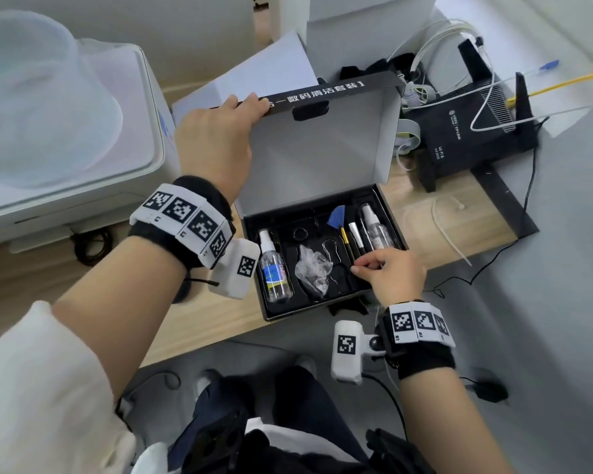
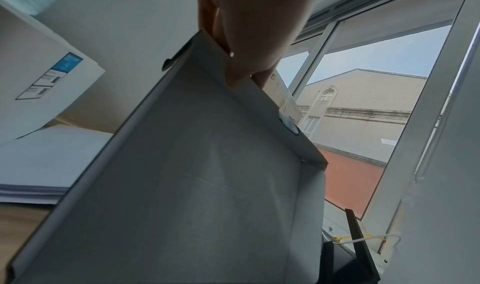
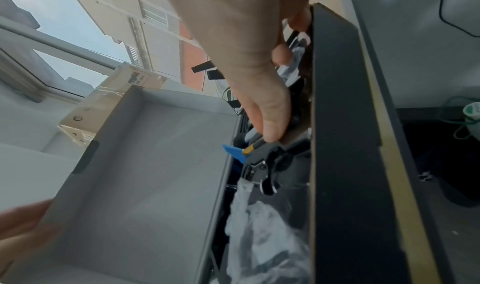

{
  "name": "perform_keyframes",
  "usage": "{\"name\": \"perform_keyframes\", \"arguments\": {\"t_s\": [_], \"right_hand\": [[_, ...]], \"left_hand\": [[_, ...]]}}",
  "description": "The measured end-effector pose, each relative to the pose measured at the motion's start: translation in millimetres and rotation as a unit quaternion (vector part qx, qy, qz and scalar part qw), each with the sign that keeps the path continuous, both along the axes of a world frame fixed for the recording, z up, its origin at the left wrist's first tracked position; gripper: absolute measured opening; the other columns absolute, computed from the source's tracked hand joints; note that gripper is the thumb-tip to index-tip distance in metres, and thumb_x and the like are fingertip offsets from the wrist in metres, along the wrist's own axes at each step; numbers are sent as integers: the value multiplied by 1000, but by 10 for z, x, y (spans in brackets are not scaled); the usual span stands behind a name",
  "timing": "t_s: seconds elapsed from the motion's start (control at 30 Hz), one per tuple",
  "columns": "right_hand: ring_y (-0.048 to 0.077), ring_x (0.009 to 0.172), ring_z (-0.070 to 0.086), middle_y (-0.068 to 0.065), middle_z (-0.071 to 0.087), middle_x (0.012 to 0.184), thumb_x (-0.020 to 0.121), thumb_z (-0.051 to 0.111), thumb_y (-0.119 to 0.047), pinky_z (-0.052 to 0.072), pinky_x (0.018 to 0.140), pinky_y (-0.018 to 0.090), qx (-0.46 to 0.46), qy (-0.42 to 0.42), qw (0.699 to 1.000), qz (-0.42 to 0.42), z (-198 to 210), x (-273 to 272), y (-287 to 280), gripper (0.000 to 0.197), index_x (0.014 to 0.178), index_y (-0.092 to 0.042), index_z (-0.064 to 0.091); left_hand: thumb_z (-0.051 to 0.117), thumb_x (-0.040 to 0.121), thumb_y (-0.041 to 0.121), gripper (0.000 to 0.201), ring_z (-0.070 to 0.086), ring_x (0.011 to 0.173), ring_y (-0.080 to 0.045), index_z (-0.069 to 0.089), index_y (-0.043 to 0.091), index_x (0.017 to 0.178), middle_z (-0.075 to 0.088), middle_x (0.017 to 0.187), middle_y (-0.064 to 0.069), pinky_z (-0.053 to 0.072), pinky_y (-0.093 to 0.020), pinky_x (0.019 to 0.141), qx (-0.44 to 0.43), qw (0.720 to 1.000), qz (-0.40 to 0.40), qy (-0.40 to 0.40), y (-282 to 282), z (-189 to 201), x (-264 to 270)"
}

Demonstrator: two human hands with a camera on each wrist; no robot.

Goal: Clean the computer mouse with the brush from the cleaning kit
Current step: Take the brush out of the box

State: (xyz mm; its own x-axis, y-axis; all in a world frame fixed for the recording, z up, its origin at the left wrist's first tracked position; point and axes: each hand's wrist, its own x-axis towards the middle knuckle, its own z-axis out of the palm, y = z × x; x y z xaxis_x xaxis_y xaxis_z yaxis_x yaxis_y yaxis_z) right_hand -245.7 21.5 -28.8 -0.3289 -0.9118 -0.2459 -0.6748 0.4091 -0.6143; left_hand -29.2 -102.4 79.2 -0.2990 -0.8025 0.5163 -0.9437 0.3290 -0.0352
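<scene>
Left hand [image 1: 213, 138] grips the raised grey-lined lid [image 1: 322, 145] of the black cardboard cleaning-kit box [image 1: 326, 307].
Right hand [image 1: 391, 273] pinches the slim black gold-ferruled brush [image 1: 345, 238]; long axis front-to-back in the right slot, blue head [image 1: 337, 215] toward the lid.

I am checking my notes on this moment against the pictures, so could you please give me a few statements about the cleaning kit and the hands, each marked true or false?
1. The left hand holds the lid of the cleaning kit box open by its front edge. True.
2. The right hand rests on the router. False: its fingers are curled at the tools in the right-hand slots of the box; the router stands apart, behind the box.
3. A spray bottle lies in the left compartment. True.
4. The blue-headed tool has been taken out of the box. False: it lies in its slot.
5. A computer mouse sits inside the box. False: none shows there.
</scene>
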Motion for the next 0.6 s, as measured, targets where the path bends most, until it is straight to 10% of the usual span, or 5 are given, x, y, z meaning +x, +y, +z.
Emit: {"name": "perform_keyframes", "arguments": {"t_s": [0.2, 0.3, 0.4, 0.6], "right_hand": [[25, 95, 57, -10, 58, 66, 73, 73, -36, 41, 88, 40, 26, 37, 999, 17, 21, 14, -47, 7, 79, -33, 71], [27, 101, 54, -10, 53, 73, 82, 64, -32, 36, 90, 40, 18, 7, 1000, 14, 69, 32, -74, 26, 108, -31, 63], [29, 114, 48, 6, 57, 112, 86, 58, -25, 34, 96, 45, 34, 44, 998, 33, 78, 99, -108, 39, 125, -27, 50], [28, 110, 55, 7, 52, 125, 90, 52, -23, 43, 93, 43, 49, 41, 997, 40, 77, 105, -112, 39, 128, -28, 48]], "left_hand": [[54, 64, -7, 47, 59, 50, -35, 69, 17, 101, 72, 77, -8, 33, -24, 46, -2, 999, 6, 45, -18, -58, -27], [47, 69, -8, 54, 66, 92, -33, 59, 12, 119, 69, 112, -11, 49, -36, 73, 3, 998, -9, 64, -18, -91, -26], [42, 78, -3, 74, 16, 145, -23, 16, 12, 146, 21, 156, -5, 7, -46, 116, 91, 994, 51, 18, 55, -166, -44], [48, 70, -2, 89, -10, 145, -25, 4, 9, 146, -11, 158, -10, -15, -54, 107, 191, 978, 33, -77, 260, -362, -239]]}}
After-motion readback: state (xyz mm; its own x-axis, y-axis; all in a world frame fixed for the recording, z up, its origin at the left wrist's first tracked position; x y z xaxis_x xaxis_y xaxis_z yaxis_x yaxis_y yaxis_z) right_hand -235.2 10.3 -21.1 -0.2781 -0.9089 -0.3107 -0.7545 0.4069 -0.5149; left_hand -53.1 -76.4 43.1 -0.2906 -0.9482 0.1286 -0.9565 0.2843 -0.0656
